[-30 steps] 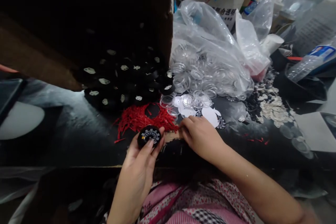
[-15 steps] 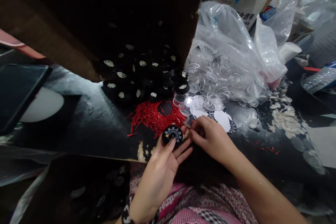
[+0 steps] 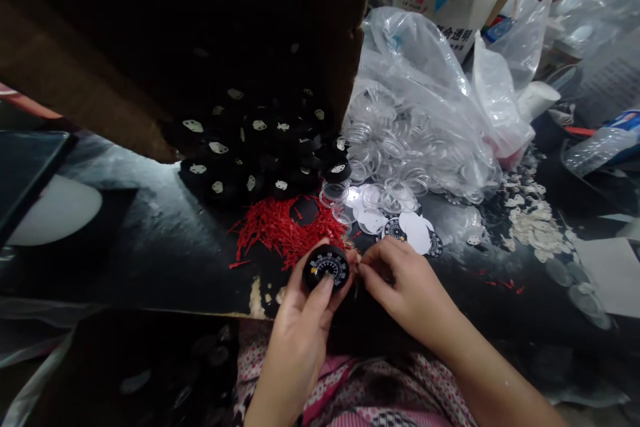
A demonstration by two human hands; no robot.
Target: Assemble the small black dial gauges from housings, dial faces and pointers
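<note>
My left hand (image 3: 305, 313) holds a round black dial (image 3: 327, 268) with white markings, face up, its thumb lying on the face. Just right of the dial, my right hand (image 3: 400, 273) is closed in a pinch; whatever is between its fingertips is too small to make out. A heap of thin red pieces (image 3: 270, 230) lies beyond the dial. White discs (image 3: 415, 232) and printed black dial discs (image 3: 395, 228) lie beyond my right hand.
A large cardboard box (image 3: 90, 87) with black parts (image 3: 270, 160) stands at the back left. Clear rings (image 3: 400, 147) spill beside a plastic bag (image 3: 425, 53). Small pale pieces (image 3: 535, 220) lie at the right, and a dark screen (image 3: 30, 173) stands at the far left.
The left fingers, spread out before, have curled around the dial. The right hand stays pinched beside it. The whole view has shifted, so the surroundings appear slightly farther left.
</note>
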